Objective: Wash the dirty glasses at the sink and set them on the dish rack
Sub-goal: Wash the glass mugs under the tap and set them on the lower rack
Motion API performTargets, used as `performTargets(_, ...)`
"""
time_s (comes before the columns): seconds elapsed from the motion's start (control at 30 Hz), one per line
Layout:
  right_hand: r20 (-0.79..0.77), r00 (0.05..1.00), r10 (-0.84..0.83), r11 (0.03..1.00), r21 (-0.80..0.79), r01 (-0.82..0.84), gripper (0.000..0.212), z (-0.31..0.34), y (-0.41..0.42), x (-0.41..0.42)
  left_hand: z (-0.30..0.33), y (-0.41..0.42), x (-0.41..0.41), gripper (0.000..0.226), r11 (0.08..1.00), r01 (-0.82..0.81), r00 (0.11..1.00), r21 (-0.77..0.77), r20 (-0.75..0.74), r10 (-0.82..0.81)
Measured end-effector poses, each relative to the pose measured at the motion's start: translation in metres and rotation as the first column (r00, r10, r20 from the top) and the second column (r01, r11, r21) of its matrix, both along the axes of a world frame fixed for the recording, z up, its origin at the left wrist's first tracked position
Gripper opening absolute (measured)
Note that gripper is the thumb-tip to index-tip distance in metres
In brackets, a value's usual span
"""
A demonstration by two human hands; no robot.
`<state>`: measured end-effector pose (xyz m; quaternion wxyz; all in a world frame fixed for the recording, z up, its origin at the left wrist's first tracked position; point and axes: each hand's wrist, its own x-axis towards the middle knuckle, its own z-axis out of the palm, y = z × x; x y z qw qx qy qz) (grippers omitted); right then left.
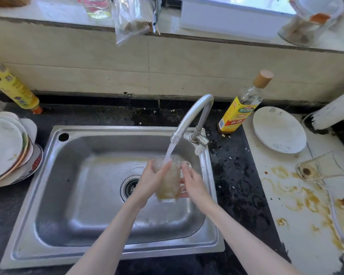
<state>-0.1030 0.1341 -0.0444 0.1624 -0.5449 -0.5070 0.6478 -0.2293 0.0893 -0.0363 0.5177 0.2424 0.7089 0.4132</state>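
A clear glass mug (pixel 168 183) with brownish residue near its base is held upright over the steel sink (pixel 83 195), under water running from the curved faucet (pixel 195 114). My left hand (pixel 151 179) wraps its left side. My right hand (pixel 193 185) holds its right side by the handle. A second dirty glass (pixel 326 165) lies on its side on the stained white board at the right.
A stack of dirty plates (pixel 6 151) sits left of the sink. A white plate (pixel 279 130) and a yellow-labelled bottle (pixel 240 108) stand behind the board. A yellow bottle (pixel 10 84) leans at far left. Brown spills (pixel 306 199) cover the board.
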Motion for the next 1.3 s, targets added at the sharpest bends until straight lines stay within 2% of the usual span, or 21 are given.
performTargets(0.13,0.031,0.984,-0.173,0.969,-0.176,0.176,0.044,0.000,0.006,-0.013,-0.007,-0.007,0.018,0.036,0.991,-0.070,0.996,0.111,-0.053,0.076)
performTargets(0.2,0.050,0.983,-0.176,0.957,-0.226,0.183,0.045,0.001,0.008,-0.016,-0.009,-0.011,0.022,0.027,0.985,-0.093,0.990,0.146,-0.092,0.107)
performTargets(0.3,0.000,0.992,-0.129,0.961,-0.248,0.125,0.040,0.007,0.006,-0.016,-0.006,-0.010,0.015,0.044,0.991,-0.076,0.981,0.111,-0.169,0.094)
performTargets(0.4,-0.023,0.998,-0.058,0.977,-0.208,0.052,0.039,0.011,0.001,-0.014,0.000,0.002,0.000,0.062,0.992,-0.121,0.987,0.040,-0.103,0.124)
performTargets(0.5,-0.022,1.000,-0.005,0.984,-0.178,0.001,0.039,0.014,-0.004,-0.013,0.011,0.010,-0.009,0.055,0.981,-0.193,0.981,0.034,-0.006,0.193)
performTargets(0.6,0.007,0.994,-0.109,0.979,-0.171,0.108,0.041,0.015,-0.005,-0.019,0.009,0.008,-0.002,0.065,0.979,-0.190,0.982,0.069,0.017,0.189)
performTargets(0.73,0.072,0.943,-0.323,0.932,-0.146,0.331,0.035,0.003,-0.002,-0.028,-0.003,-0.005,0.021,0.077,0.991,-0.117,0.991,0.070,-0.052,0.120)
performTargets(0.83,0.125,0.929,-0.349,0.933,-0.045,0.357,0.034,-0.002,-0.003,-0.029,-0.010,-0.012,0.032,0.078,0.984,-0.129,0.985,0.125,-0.096,0.141)
performTargets(0.87,0.133,0.929,-0.345,0.937,-0.005,0.349,0.033,-0.002,-0.005,-0.029,-0.007,-0.011,0.032,0.073,0.982,-0.156,0.981,0.101,-0.098,0.166)
performTargets(0.93,0.124,0.939,-0.322,0.946,0.083,0.314,0.034,-0.002,-0.009,-0.030,-0.006,-0.003,0.022,0.061,0.963,-0.270,0.963,0.013,0.008,0.270)
performTargets(1.0,0.133,0.956,-0.263,0.962,0.109,0.250,0.034,-0.001,-0.013,-0.031,-0.004,0.002,0.006,0.082,0.941,-0.333,0.902,-0.056,0.270,0.336)
performTargets(1.07,0.100,0.962,-0.253,0.967,-0.012,0.255,0.033,0.000,-0.011,-0.031,-0.017,0.000,-0.003,0.104,0.954,-0.294,0.870,-0.064,0.395,0.295)
performTargets(1.13,0.038,0.961,-0.274,0.930,-0.245,0.275,0.037,0.008,-0.007,-0.035,-0.016,-0.005,0.001,0.094,0.955,-0.297,0.895,0.001,0.350,0.278)
performTargets(1.17,0.033,0.961,-0.276,0.912,-0.306,0.273,0.041,0.009,-0.005,-0.036,-0.011,-0.008,0.005,0.086,0.949,-0.312,0.907,0.049,0.314,0.282)
performTargets(1.2,0.045,0.968,-0.248,0.911,-0.328,0.249,0.046,0.011,-0.006,-0.038,-0.009,-0.009,0.008,0.081,0.941,-0.330,0.907,0.072,0.300,0.295)
performTargets(1.3,0.078,0.972,-0.221,0.957,-0.175,0.232,0.049,0.014,-0.009,-0.044,-0.005,-0.009,0.010,0.084,0.931,-0.342,0.918,0.124,0.256,0.303)
